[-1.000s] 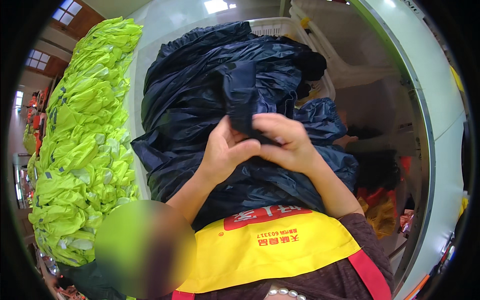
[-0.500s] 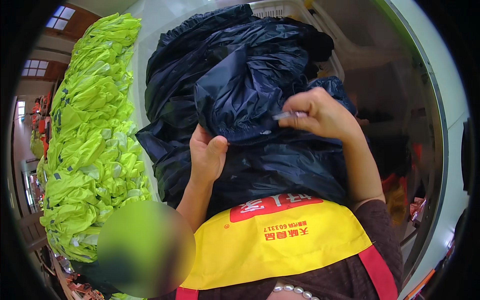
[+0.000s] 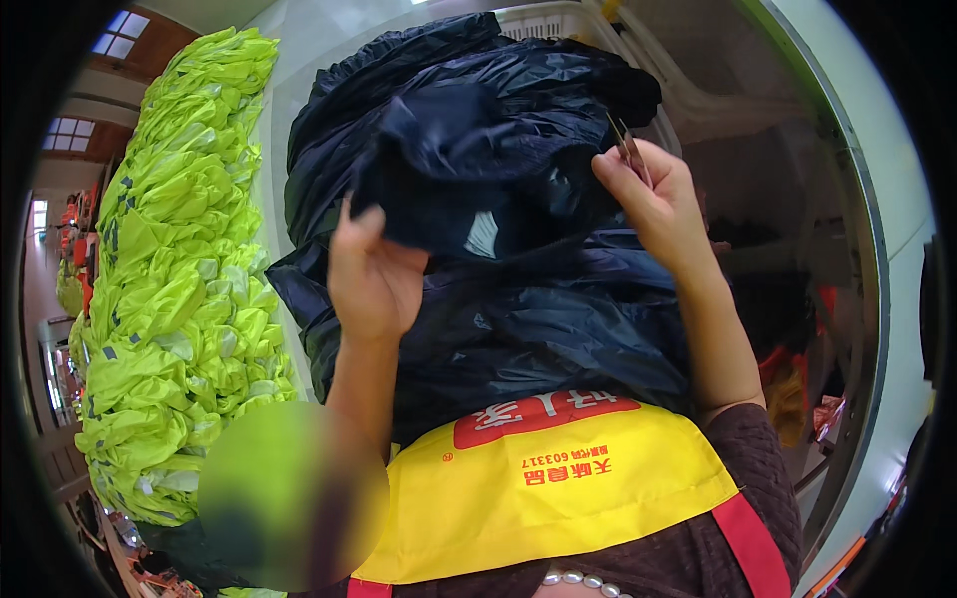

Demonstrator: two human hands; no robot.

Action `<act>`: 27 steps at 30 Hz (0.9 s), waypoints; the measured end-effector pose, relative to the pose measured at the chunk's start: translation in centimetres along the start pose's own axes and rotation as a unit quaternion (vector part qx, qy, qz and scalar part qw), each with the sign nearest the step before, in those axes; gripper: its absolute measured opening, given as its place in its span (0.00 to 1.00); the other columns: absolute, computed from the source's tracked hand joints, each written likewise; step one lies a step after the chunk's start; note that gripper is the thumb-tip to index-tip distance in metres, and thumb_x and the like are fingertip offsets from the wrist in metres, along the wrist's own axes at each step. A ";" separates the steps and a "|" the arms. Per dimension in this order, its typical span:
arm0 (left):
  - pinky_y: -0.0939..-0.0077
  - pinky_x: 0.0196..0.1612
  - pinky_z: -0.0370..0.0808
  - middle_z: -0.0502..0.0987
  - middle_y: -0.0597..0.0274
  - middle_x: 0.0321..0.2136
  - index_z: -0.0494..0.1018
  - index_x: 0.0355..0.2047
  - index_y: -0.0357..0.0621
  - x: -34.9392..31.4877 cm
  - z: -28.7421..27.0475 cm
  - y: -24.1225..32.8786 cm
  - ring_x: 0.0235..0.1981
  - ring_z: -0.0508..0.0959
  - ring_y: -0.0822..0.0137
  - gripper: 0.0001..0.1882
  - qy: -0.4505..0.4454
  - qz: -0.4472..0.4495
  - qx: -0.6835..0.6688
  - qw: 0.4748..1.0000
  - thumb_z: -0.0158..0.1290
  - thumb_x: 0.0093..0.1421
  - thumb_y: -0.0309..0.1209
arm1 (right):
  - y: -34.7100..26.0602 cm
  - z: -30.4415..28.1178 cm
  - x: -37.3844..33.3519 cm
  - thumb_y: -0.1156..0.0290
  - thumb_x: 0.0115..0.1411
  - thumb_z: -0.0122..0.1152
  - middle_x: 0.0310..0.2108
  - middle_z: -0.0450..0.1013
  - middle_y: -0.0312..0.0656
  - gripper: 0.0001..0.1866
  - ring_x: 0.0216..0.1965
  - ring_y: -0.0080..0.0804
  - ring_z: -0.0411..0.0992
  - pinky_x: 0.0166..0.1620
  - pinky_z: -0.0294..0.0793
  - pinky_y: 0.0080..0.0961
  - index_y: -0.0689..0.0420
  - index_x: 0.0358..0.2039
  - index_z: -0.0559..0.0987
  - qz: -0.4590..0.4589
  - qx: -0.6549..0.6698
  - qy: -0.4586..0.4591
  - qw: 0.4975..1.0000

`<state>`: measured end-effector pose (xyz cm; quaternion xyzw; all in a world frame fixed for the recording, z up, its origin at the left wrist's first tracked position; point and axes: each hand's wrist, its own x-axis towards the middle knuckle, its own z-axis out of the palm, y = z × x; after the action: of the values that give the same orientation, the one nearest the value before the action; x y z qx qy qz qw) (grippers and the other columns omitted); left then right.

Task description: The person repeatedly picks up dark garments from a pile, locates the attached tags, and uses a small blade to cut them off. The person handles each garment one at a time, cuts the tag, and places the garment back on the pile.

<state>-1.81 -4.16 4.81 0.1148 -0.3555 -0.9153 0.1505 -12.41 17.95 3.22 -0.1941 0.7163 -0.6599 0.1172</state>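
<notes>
Left hand (image 3: 371, 274) raised, palm toward the camera, fingers curled shut in a grip, forearm rising straight from the lower edge. Right hand (image 3: 653, 204) higher and well apart to the right, thumb and fingertips pinched together, forearm angling up from the lower right.

Worktop (image 3: 309, 40), pale: heap of dark navy garments (image 3: 518, 299) mid, long pile of neon-yellow vests (image 3: 169, 299) along left.
</notes>
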 end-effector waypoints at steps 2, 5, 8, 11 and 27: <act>0.66 0.49 0.71 0.77 0.55 0.39 0.71 0.40 0.37 2.5 0.1 2.0 0.40 0.77 0.61 0.15 -0.115 -0.009 -0.053 0.992 0.42 0.57 0.32 | -1.3 1.7 -1.3 0.63 0.61 0.54 0.16 0.59 0.23 0.11 0.17 0.09 0.56 0.20 0.52 0.11 0.55 0.25 0.71 0.016 0.136 -0.036 0.990; 0.72 0.50 0.70 0.77 0.55 0.39 0.74 0.38 0.37 6.1 3.4 4.2 0.42 0.76 0.61 0.15 -0.201 0.005 -0.069 0.977 0.42 0.58 0.32 | -1.5 4.7 -3.6 0.63 0.61 0.55 0.17 0.62 0.29 0.10 0.14 0.14 0.59 0.17 0.56 0.12 0.54 0.29 0.70 0.135 0.339 -0.138 0.921; 0.75 0.50 0.69 0.76 0.56 0.39 0.73 0.41 0.37 7.2 5.2 3.2 0.42 0.75 0.65 0.14 -0.123 0.200 0.330 0.914 0.43 0.60 0.31 | -1.8 4.6 -3.6 0.70 0.56 0.59 0.21 0.66 0.32 0.08 0.20 0.16 0.63 0.22 0.59 0.10 0.58 0.33 0.72 -0.150 -0.022 -0.142 0.978; 0.78 0.51 0.65 0.73 0.57 0.42 0.72 0.44 0.35 8.5 3.7 2.0 0.45 0.71 0.71 0.16 -0.216 -0.092 0.325 0.916 0.45 0.60 0.32 | -2.6 1.5 -2.4 0.70 0.48 0.67 0.34 0.69 0.32 0.19 0.19 0.10 0.58 0.23 0.56 0.06 0.57 0.40 0.72 -0.200 0.044 0.043 0.978; 0.85 0.34 0.67 0.74 0.64 0.31 0.73 0.38 0.35 -0.5 1.6 -0.3 0.29 0.72 0.77 0.11 -0.171 0.137 0.616 0.757 0.54 0.54 0.24 | -2.5 0.1 1.4 0.69 0.48 0.67 0.19 0.69 0.36 0.11 0.22 0.20 0.64 0.27 0.65 0.18 0.61 0.27 0.76 -0.119 -0.171 -0.055 0.977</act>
<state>-1.89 -2.80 5.78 -0.0258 -0.8741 -0.4729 0.1078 -13.33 17.10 5.83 -0.3310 0.7827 -0.5254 0.0421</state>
